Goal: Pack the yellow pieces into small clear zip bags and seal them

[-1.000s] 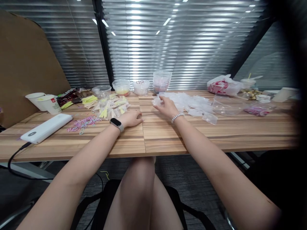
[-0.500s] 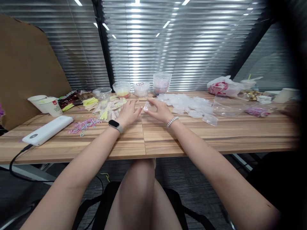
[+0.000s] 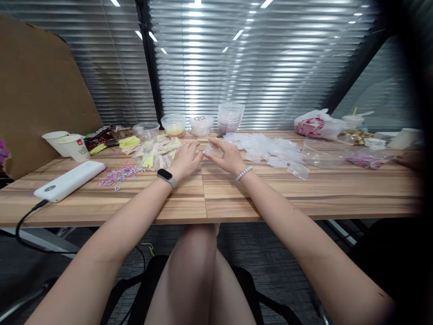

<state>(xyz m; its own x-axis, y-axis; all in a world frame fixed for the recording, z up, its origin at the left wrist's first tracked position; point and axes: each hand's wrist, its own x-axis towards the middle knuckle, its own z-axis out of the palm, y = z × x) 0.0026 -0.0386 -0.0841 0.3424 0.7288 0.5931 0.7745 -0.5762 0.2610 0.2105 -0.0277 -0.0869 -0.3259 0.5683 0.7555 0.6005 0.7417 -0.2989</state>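
Note:
Over the middle of the wooden table, my right hand point(image 3: 227, 157) holds a small clear plastic bag point(image 3: 213, 150) between thumb and fingers. My left hand point(image 3: 186, 160) is just left of it, thumb and index finger apart, with the thumb tip close to the bag's left edge; whether they touch is hard to see. Beside my left hand lies a pile of filled clear bags point(image 3: 154, 153) with yellow and pale strips inside. A spread of flat clear bags point(image 3: 267, 148) lies to the right of my right hand.
Small pastel clips point(image 3: 121, 175) and a white power bank point(image 3: 70, 180) with a black cable are at left, near paper cups point(image 3: 77, 148). Clear tubs point(image 3: 231, 118) line the back. At right sit a clear bowl point(image 3: 323, 153) and a white-red plastic bag point(image 3: 316, 124).
My left hand has moved slightly right, bringing its thumb nearer the small bag. My right hand keeps the bag in almost the same place. The view has shifted slightly.

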